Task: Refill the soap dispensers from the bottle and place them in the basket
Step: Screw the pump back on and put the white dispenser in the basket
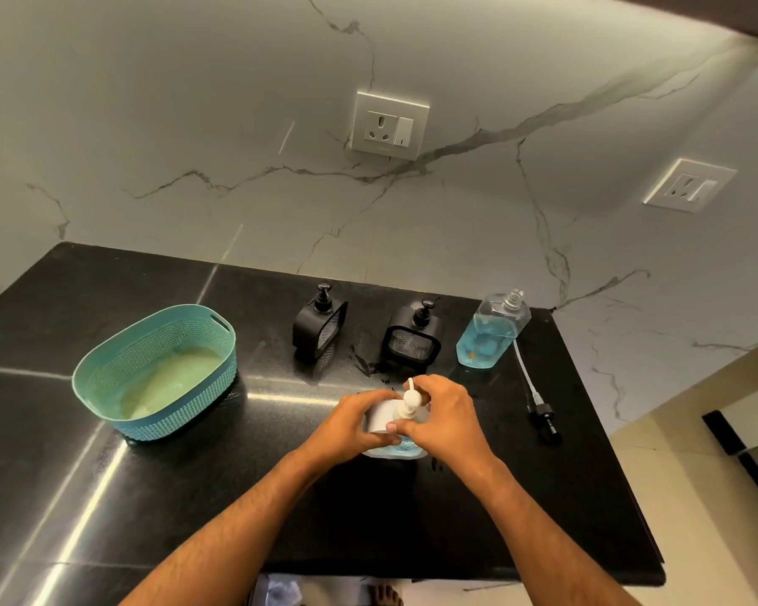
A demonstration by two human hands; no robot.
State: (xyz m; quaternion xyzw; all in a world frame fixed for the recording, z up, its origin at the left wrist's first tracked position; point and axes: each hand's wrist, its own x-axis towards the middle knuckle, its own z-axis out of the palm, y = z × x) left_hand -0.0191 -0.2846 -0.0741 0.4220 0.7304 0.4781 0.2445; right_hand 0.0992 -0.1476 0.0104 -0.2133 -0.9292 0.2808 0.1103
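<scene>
A white soap dispenser [386, 415] with blue liquid at its base stands on the black counter in front of me. My left hand [351, 424] grips its body. My right hand [445, 415] is closed around its white pump head [411, 400]. Behind it stand two black dispensers, one to the left [320, 325] and one to the right [413, 336]. The clear refill bottle [491, 330], uncapped and partly filled with blue soap, stands at the back right. Its black pump with a white tube [537, 398] lies on the counter beside it. The teal basket [158, 371] sits at the left, empty.
The black counter [193, 496] ends at a front edge near me and a right edge past the loose pump. A wet smear marks the surface near the right black dispenser. Two wall sockets [388, 124] sit on the marble backsplash.
</scene>
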